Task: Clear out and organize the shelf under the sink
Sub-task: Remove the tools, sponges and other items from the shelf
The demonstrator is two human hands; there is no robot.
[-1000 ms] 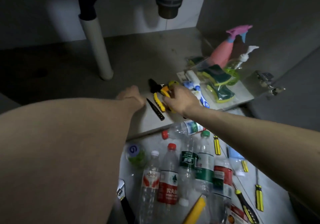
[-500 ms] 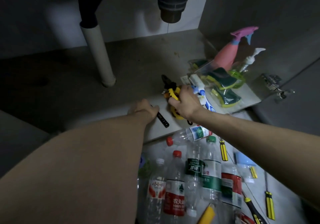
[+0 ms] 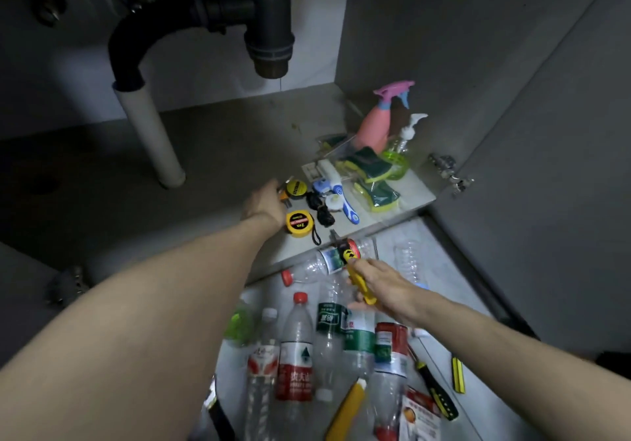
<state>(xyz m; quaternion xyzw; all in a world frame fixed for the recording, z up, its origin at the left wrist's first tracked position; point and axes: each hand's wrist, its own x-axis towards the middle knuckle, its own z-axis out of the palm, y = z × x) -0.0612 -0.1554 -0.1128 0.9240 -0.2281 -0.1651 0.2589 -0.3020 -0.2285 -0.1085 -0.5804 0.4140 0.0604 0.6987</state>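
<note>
At the far left my bare forearm fills the lower corner, and behind it the white drain pipe [image 3: 150, 140] stands upright on the shelf [image 3: 211, 140] under the sink. My left hand [image 3: 263, 203] reaches over the shelf's front part, fingers curled around something small with orange on it (I cannot tell what it is, my hand hides most of it). Just beside that hand lie two yellow tape measures, one [image 3: 295, 188] nearer the back and one [image 3: 299, 224] nearer the front edge.

To their right lies a dark bundled item [image 3: 320, 209], then a blue and white brush [image 3: 342, 199], then green and yellow sponges [image 3: 370, 165]. Behind them a pink spray bottle [image 3: 374, 126] leans beside a clear pump bottle [image 3: 406, 134].

Below the shelf, on the floor, empty plastic bottles [image 3: 297, 348] lie crowded together. Over them my right hand [image 3: 380, 285] is closed on a yellow-handled tool [image 3: 358, 278], its red and black head pointing toward the shelf edge. At the right, two black and yellow screwdrivers [image 3: 438, 394] lie on the floor.
</note>
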